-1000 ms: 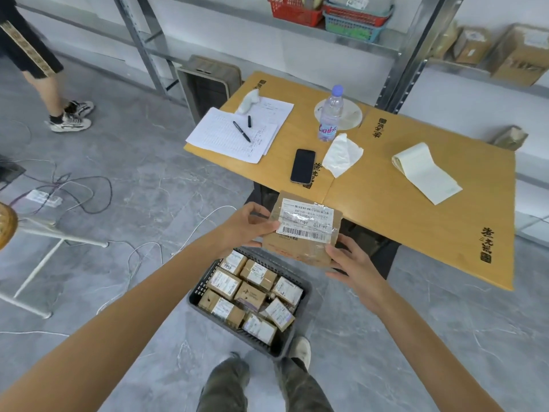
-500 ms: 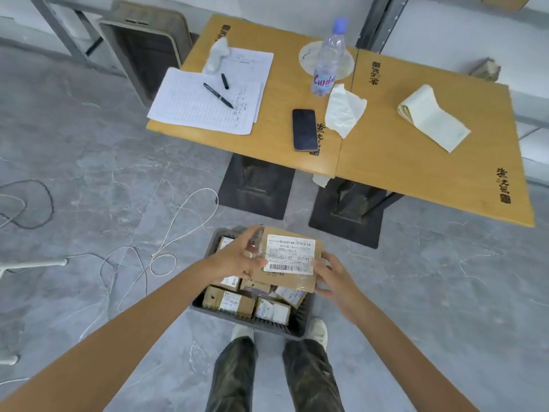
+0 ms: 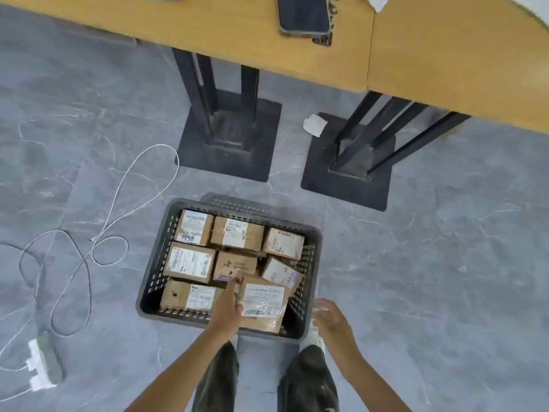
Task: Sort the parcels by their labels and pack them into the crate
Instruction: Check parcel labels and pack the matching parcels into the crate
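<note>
Head view: the left hand (image 3: 228, 306) is setting the parcel (image 3: 263, 301) into the near right corner of the crate (image 3: 152, 281), fingers on its left edge; pinching or pressing, cannot tell. The right hand (image 3: 330, 320) is hovering spread just beside the crate. Best pressing the parcel flat, label up. Half a second ago both hands were holding it above the crate.

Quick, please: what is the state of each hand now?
Left hand: holds the parcel by its left edge, in the crate.
Right hand: open, holds nothing.
</note>
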`<action>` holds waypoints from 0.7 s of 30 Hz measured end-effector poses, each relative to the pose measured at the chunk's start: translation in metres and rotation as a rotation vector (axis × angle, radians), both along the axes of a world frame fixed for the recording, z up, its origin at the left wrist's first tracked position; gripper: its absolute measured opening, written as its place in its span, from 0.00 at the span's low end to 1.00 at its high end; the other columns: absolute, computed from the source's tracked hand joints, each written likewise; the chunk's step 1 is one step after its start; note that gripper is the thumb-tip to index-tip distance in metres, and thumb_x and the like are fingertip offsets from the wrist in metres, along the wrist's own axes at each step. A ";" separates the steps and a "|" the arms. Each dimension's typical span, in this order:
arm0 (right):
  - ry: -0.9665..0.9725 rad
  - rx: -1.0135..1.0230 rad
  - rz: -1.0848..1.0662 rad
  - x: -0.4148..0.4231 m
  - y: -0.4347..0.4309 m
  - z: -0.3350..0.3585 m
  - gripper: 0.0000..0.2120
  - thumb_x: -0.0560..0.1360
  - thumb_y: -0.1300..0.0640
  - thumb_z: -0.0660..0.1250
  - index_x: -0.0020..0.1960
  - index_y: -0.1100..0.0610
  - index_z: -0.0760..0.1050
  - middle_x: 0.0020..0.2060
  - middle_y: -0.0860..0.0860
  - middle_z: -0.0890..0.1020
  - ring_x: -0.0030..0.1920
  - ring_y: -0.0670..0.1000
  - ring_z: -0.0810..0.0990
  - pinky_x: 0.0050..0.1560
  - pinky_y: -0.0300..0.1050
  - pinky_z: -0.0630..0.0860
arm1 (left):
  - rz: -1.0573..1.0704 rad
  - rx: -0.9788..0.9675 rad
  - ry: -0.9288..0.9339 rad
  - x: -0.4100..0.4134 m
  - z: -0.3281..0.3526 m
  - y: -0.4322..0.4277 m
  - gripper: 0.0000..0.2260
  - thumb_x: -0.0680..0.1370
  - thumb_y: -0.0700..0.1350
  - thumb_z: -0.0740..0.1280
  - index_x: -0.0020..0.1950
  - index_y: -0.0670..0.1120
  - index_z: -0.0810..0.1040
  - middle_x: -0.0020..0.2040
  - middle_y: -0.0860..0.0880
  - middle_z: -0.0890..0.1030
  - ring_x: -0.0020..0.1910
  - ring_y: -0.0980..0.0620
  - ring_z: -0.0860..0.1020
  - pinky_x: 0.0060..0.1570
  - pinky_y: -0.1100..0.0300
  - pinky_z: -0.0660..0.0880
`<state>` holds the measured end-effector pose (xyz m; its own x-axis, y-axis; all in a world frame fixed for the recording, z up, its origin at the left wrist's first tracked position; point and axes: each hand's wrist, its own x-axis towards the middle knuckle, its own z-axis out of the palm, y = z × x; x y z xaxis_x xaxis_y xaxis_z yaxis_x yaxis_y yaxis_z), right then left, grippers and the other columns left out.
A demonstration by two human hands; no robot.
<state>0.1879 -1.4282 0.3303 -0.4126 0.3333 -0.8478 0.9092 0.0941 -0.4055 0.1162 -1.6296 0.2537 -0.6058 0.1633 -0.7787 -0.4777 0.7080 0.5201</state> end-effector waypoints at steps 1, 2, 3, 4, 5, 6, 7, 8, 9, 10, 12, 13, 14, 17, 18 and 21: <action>-0.037 0.013 0.011 0.011 0.007 -0.014 0.11 0.79 0.58 0.59 0.61 0.51 0.71 0.56 0.54 0.80 0.53 0.52 0.79 0.50 0.43 0.73 | 0.031 -0.012 0.007 0.006 -0.020 0.006 0.30 0.78 0.33 0.60 0.76 0.48 0.54 0.64 0.45 0.75 0.57 0.49 0.77 0.45 0.65 0.74; -0.075 0.023 0.022 0.020 0.015 -0.025 0.11 0.79 0.59 0.58 0.60 0.51 0.72 0.55 0.54 0.81 0.54 0.54 0.79 0.52 0.46 0.74 | 0.047 -0.017 0.017 0.012 -0.037 0.013 0.29 0.78 0.34 0.60 0.76 0.49 0.55 0.65 0.46 0.75 0.60 0.47 0.76 0.48 0.61 0.75; -0.106 0.031 0.030 0.028 0.023 -0.035 0.11 0.78 0.60 0.59 0.58 0.51 0.73 0.53 0.54 0.81 0.52 0.54 0.79 0.52 0.46 0.75 | 0.050 -0.023 0.025 0.018 -0.053 0.019 0.29 0.78 0.34 0.60 0.76 0.49 0.55 0.65 0.46 0.74 0.61 0.47 0.75 0.51 0.58 0.76; -0.127 0.037 0.035 0.034 0.032 -0.044 0.11 0.78 0.60 0.59 0.56 0.50 0.74 0.50 0.54 0.82 0.50 0.53 0.80 0.50 0.44 0.75 | 0.042 -0.035 0.029 0.024 -0.068 0.026 0.28 0.78 0.34 0.60 0.75 0.49 0.56 0.65 0.47 0.74 0.62 0.47 0.75 0.52 0.57 0.75; -0.136 0.043 0.038 0.039 0.041 -0.052 0.10 0.77 0.61 0.59 0.53 0.50 0.75 0.48 0.53 0.83 0.48 0.52 0.80 0.48 0.42 0.75 | 0.028 -0.048 0.032 0.029 -0.081 0.032 0.26 0.78 0.35 0.61 0.74 0.49 0.58 0.64 0.48 0.75 0.61 0.48 0.75 0.52 0.57 0.76; -0.135 0.049 0.036 0.042 0.049 -0.061 0.09 0.77 0.62 0.60 0.51 0.49 0.75 0.46 0.53 0.83 0.46 0.51 0.81 0.47 0.41 0.75 | 0.010 -0.062 0.035 0.033 -0.093 0.038 0.24 0.78 0.35 0.61 0.72 0.48 0.61 0.63 0.48 0.76 0.59 0.48 0.76 0.52 0.57 0.76; -0.130 0.056 0.033 0.043 0.056 -0.069 0.09 0.77 0.62 0.60 0.49 0.49 0.75 0.44 0.53 0.84 0.46 0.51 0.81 0.48 0.42 0.76 | -0.002 -0.075 0.043 0.037 -0.105 0.044 0.21 0.78 0.36 0.61 0.69 0.48 0.64 0.61 0.49 0.77 0.58 0.49 0.77 0.52 0.55 0.77; -0.126 0.062 0.030 0.043 0.063 -0.076 0.10 0.77 0.63 0.60 0.48 0.49 0.75 0.42 0.52 0.84 0.45 0.51 0.82 0.50 0.43 0.77 | 0.003 -0.089 0.052 0.040 -0.116 0.049 0.18 0.78 0.36 0.61 0.67 0.49 0.67 0.59 0.50 0.77 0.57 0.49 0.77 0.52 0.53 0.78; -0.121 0.066 0.030 0.042 0.068 -0.084 0.10 0.78 0.63 0.60 0.48 0.50 0.75 0.40 0.50 0.84 0.45 0.50 0.82 0.51 0.43 0.77 | 0.021 -0.099 0.052 0.042 -0.125 0.054 0.16 0.78 0.36 0.61 0.64 0.48 0.69 0.58 0.50 0.77 0.57 0.49 0.77 0.52 0.52 0.78; -0.115 0.072 0.033 0.040 0.072 -0.090 0.09 0.78 0.63 0.60 0.48 0.51 0.75 0.39 0.49 0.84 0.44 0.49 0.82 0.51 0.43 0.77 | 0.032 -0.113 0.039 0.045 -0.133 0.058 0.13 0.79 0.37 0.59 0.63 0.47 0.70 0.57 0.49 0.77 0.56 0.49 0.77 0.52 0.51 0.78; -0.099 0.080 0.036 0.033 0.077 -0.101 0.09 0.78 0.63 0.58 0.50 0.52 0.76 0.40 0.48 0.83 0.45 0.49 0.82 0.50 0.41 0.77 | -0.056 -0.160 0.006 0.050 -0.143 0.066 0.11 0.81 0.39 0.55 0.61 0.44 0.71 0.57 0.46 0.77 0.54 0.49 0.77 0.54 0.50 0.77; -0.093 0.082 0.036 0.028 0.078 -0.105 0.10 0.78 0.63 0.58 0.50 0.53 0.76 0.42 0.48 0.83 0.46 0.50 0.82 0.47 0.39 0.76 | -0.147 -0.188 -0.020 0.054 -0.149 0.067 0.12 0.81 0.39 0.54 0.62 0.43 0.70 0.59 0.44 0.75 0.56 0.48 0.75 0.57 0.51 0.75; -0.085 0.083 0.041 0.024 0.078 -0.108 0.10 0.78 0.62 0.58 0.51 0.54 0.76 0.43 0.48 0.83 0.46 0.50 0.82 0.45 0.38 0.75 | -0.252 -0.218 -0.044 0.059 -0.153 0.068 0.15 0.80 0.37 0.55 0.67 0.42 0.67 0.63 0.44 0.73 0.61 0.47 0.72 0.61 0.52 0.73; -0.040 0.083 0.102 0.007 0.072 -0.113 0.09 0.78 0.61 0.58 0.51 0.52 0.74 0.46 0.49 0.81 0.47 0.48 0.80 0.45 0.35 0.74 | -0.490 -0.336 -0.098 0.061 -0.151 0.066 0.27 0.79 0.37 0.57 0.76 0.42 0.51 0.75 0.44 0.57 0.75 0.46 0.56 0.71 0.50 0.63; -0.027 0.079 0.124 0.002 0.070 -0.113 0.08 0.79 0.61 0.57 0.52 0.52 0.73 0.47 0.49 0.81 0.48 0.47 0.80 0.46 0.33 0.74 | -0.521 -0.369 -0.093 0.057 -0.146 0.065 0.28 0.79 0.39 0.58 0.76 0.42 0.49 0.77 0.44 0.54 0.76 0.46 0.53 0.72 0.49 0.61; -0.004 0.061 0.132 -0.016 0.063 -0.103 0.09 0.79 0.60 0.58 0.58 0.53 0.72 0.50 0.49 0.80 0.50 0.47 0.78 0.42 0.28 0.70 | -0.602 -0.380 0.050 0.033 -0.118 0.065 0.28 0.78 0.43 0.62 0.75 0.45 0.54 0.76 0.45 0.57 0.76 0.47 0.55 0.71 0.50 0.63</action>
